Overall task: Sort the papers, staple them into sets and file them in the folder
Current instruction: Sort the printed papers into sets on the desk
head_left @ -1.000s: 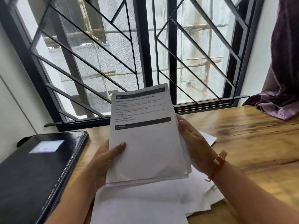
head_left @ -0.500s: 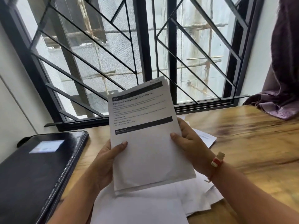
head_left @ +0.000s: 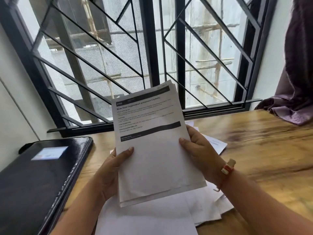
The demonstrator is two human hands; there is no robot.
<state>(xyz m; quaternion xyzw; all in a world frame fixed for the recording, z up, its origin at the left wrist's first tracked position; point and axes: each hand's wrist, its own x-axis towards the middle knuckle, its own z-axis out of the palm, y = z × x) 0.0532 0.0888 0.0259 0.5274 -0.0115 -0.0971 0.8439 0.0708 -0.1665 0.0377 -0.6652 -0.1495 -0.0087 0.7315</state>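
Observation:
A stack of printed papers (head_left: pixel 157 160) is held upright above the wooden table, its top sheet showing black header bars and text. My left hand (head_left: pixel 113 168) grips the stack's left edge, thumb on the front. My right hand (head_left: pixel 198 150) grips the right edge, thumb on the front and fingers behind. More loose white papers (head_left: pixel 199 211) lie spread on the table beneath the stack. A black folder (head_left: pixel 39 180) with a white label lies shut at the left. No stapler is in view.
The wooden table (head_left: pixel 264 150) stretches to the right. A barred window (head_left: pixel 135 56) runs along the table's far edge. A purple cloth (head_left: pixel 294 99) hangs over the far right corner. A white wall stands at the left.
The stack has tilted so its top leans right and its bottom edges have drawn together. My right hand has shifted from behind the sheets to gripping the right edge.

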